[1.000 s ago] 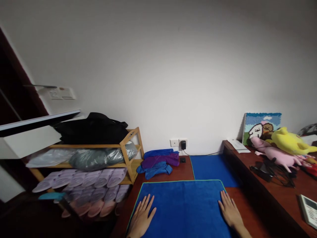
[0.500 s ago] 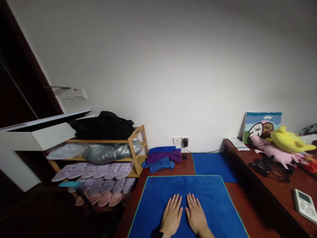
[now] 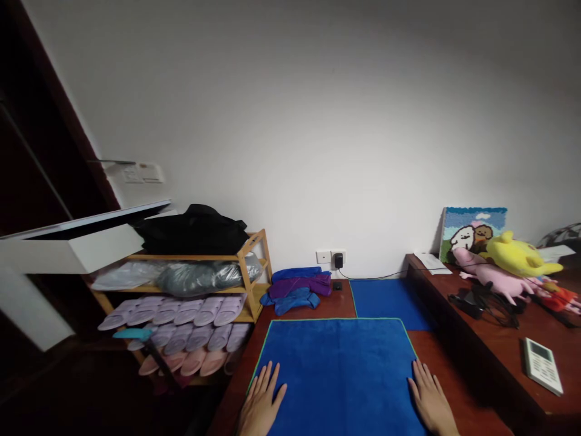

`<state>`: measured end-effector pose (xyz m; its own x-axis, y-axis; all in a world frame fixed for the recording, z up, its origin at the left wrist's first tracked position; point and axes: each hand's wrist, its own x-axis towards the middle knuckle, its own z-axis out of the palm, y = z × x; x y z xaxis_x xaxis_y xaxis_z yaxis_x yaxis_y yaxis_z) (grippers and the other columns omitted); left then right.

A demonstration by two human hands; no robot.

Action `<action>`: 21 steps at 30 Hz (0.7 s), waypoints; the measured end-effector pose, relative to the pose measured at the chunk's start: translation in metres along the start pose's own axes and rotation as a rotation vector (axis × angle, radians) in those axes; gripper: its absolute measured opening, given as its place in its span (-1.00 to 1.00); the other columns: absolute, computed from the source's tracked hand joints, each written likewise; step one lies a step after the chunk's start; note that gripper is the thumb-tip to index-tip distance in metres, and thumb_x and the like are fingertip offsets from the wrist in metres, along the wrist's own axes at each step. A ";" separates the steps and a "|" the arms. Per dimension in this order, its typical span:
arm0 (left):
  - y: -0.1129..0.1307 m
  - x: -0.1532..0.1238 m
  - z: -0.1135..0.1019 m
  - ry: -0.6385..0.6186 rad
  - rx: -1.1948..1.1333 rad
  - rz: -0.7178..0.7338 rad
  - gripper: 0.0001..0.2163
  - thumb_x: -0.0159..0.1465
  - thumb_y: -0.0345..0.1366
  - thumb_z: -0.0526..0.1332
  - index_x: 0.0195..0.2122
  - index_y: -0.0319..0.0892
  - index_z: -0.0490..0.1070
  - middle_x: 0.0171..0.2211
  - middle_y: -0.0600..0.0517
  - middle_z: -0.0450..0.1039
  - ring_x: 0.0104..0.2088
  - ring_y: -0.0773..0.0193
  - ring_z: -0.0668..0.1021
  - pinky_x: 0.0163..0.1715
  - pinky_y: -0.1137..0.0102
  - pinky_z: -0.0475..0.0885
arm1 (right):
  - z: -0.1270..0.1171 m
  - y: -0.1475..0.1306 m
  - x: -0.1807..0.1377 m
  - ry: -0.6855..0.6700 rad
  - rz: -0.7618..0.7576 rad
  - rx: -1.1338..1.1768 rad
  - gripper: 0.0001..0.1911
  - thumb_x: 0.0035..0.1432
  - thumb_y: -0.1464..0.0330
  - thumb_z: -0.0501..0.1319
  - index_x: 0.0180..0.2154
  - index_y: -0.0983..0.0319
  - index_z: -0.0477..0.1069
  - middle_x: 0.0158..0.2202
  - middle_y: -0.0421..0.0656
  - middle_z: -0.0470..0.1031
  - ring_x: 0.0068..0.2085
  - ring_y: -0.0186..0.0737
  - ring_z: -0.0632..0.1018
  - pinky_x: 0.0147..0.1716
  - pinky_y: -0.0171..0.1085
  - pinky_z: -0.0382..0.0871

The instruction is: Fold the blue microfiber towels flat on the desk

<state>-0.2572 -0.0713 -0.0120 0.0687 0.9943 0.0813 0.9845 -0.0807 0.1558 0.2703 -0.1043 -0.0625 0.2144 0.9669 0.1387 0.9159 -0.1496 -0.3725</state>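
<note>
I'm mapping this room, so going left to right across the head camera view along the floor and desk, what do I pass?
Wooden shoe rack with slippers → left hand → blue towel → right hand → remote control.

No lettering can be read; the remote control's [image 3: 543,366] screen is perhaps too small to make out.

Blue towel [image 3: 338,363] with green edging under my hands, second blue towel [image 3: 385,295] behind. Purple and blue cloth pile [image 3: 297,287], lilac and pink slippers [image 3: 190,333], yellow plush [image 3: 521,254], pink plush [image 3: 492,275].
</note>
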 end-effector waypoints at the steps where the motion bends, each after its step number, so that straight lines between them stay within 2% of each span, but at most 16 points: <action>1: 0.011 0.001 0.000 0.018 -0.014 0.001 -0.33 0.43 0.14 -0.09 0.45 -0.13 0.00 0.47 -0.04 -0.07 0.44 0.06 0.06 0.42 0.06 0.06 | 0.000 -0.008 -0.003 0.020 0.002 0.002 -0.22 0.24 -0.13 -0.24 0.39 -0.08 0.09 0.33 -0.28 0.31 0.41 0.14 0.09 0.40 0.17 0.01; 3: 0.044 0.002 0.007 0.073 -0.055 0.074 -0.39 0.46 0.06 -0.11 0.45 -0.08 -0.04 0.47 0.00 -0.05 0.44 0.08 0.09 0.41 0.06 0.09 | 0.002 -0.044 -0.011 0.033 -0.045 0.021 -0.23 0.28 -0.10 -0.28 0.42 -0.02 0.03 0.37 -0.28 0.23 0.42 0.10 0.07 0.42 0.16 -0.01; 5: 0.086 0.002 0.019 0.119 -0.100 0.219 -0.46 0.49 -0.03 -0.12 0.46 0.04 -0.12 0.46 0.09 -0.04 0.44 0.11 0.10 0.41 0.06 0.12 | 0.008 -0.097 -0.021 0.005 -0.167 0.072 -0.29 0.35 -0.03 -0.29 0.43 0.02 -0.02 0.42 -0.30 0.09 0.43 0.02 0.04 0.43 0.15 -0.04; 8: 0.140 0.000 0.041 0.072 -0.132 0.388 -0.48 0.50 -0.12 -0.11 0.45 0.12 -0.23 0.45 0.10 -0.03 0.43 0.09 0.14 0.39 0.02 0.17 | 0.020 -0.173 -0.036 -0.111 -0.336 0.131 -0.33 0.40 0.02 -0.24 0.42 0.08 0.01 0.45 -0.27 -0.05 0.44 -0.02 0.02 0.43 0.09 -0.01; 10: 0.155 -0.003 0.051 0.024 -0.132 0.411 -0.49 0.50 -0.16 -0.11 0.44 0.11 -0.22 0.45 0.07 -0.01 0.42 0.06 0.16 0.38 -0.01 0.18 | 0.025 -0.203 -0.042 -0.193 -0.355 0.129 -0.35 0.41 0.06 -0.20 0.41 0.13 0.05 0.44 -0.22 -0.04 0.44 -0.03 0.03 0.43 0.06 -0.01; 11: 0.154 -0.005 0.053 0.012 -0.130 0.403 -0.49 0.50 -0.16 -0.12 0.44 0.11 -0.21 0.44 0.06 -0.01 0.42 0.06 0.16 0.38 -0.01 0.18 | 0.027 -0.209 -0.043 -0.222 -0.344 0.120 -0.35 0.41 0.07 -0.18 0.40 0.15 0.06 0.44 -0.20 -0.03 0.44 -0.03 0.03 0.43 0.05 -0.02; 13: 0.138 -0.010 0.052 0.009 -0.122 0.365 -0.51 0.50 -0.12 -0.14 0.44 0.12 -0.18 0.44 0.09 -0.02 0.42 0.07 0.15 0.39 0.00 0.18 | 0.026 -0.205 -0.045 -0.239 -0.304 0.107 -0.34 0.41 0.07 -0.17 0.40 0.18 0.07 0.44 -0.18 -0.03 0.44 -0.04 0.03 0.43 0.05 -0.03; 15: 0.107 -0.017 0.045 0.024 -0.102 0.311 -0.50 0.50 -0.06 -0.13 0.43 0.15 -0.15 0.44 0.14 -0.02 0.42 0.08 0.15 0.39 0.00 0.18 | 0.023 -0.183 -0.045 -0.211 -0.263 0.106 -0.33 0.40 0.05 -0.18 0.40 0.17 0.07 0.44 -0.18 -0.02 0.44 -0.03 0.02 0.43 0.09 -0.04; 19: 0.037 -0.033 0.027 0.068 -0.040 0.209 -0.48 0.47 0.01 -0.06 0.43 0.20 -0.10 0.44 0.18 -0.02 0.42 0.06 0.14 0.39 -0.01 0.18 | 0.013 -0.108 -0.047 -0.121 -0.147 0.084 -0.30 0.33 0.00 -0.14 0.40 0.08 0.10 0.43 -0.22 0.07 0.43 0.03 0.04 0.43 0.15 -0.05; 21: 0.012 -0.040 0.020 0.058 -0.019 0.173 -0.47 0.46 0.02 -0.07 0.43 0.17 -0.07 0.44 0.18 -0.01 0.42 0.07 0.14 0.39 0.00 0.17 | 0.008 -0.066 -0.049 -0.077 -0.081 0.044 -0.28 0.28 -0.01 -0.13 0.39 0.04 0.13 0.40 -0.25 0.15 0.43 0.03 0.05 0.43 0.12 -0.04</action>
<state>-0.2450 -0.1106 -0.0332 0.2266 0.9598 0.1654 0.9556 -0.2519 0.1528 0.1968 -0.1401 -0.0521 0.1121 0.9887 0.0996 0.9131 -0.0630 -0.4028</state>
